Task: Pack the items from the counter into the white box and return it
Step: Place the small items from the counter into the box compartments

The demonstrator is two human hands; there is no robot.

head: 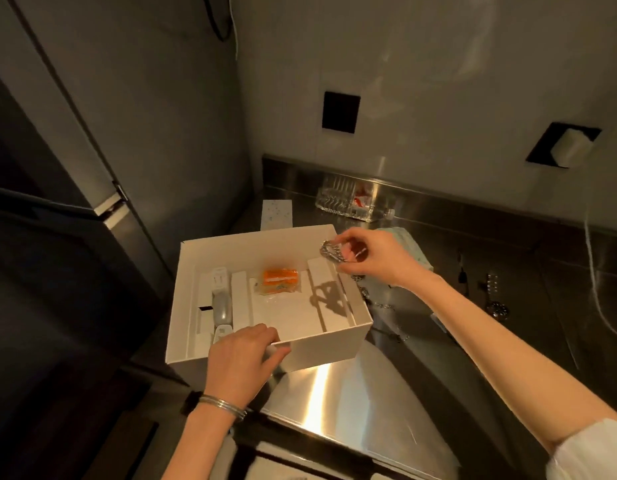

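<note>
- The steel counter [334,403] carries everything, and the white box [321,344] sits open on its left end, against the dark cabinet side.
- The left hand [241,358] grips the box's near wall: fingers are curled over the rim into the box and the thumb lies on the outer face. Thin silver bangles [224,405] circle that wrist.
- The right hand [373,259] hovers over the box's far right corner, thumb and fingers pinching a silver chain [329,252]. The bunched links stick out to the left of the fingertips, above the rim and not touching the box. The hand's shadow falls on the box floor below.
- A pale green face mask [407,244] lies on the counter under the right hand, just beside the box's right wall.
- A clear plastic bottle [352,200] lies on its side by the back edge.
- An orange packet [278,279] rests in the box's middle section.
- Grey and white small parts [220,306] fill the narrow left compartment.
- A wristwatch [497,306] lies well to the right of the box.
</note>
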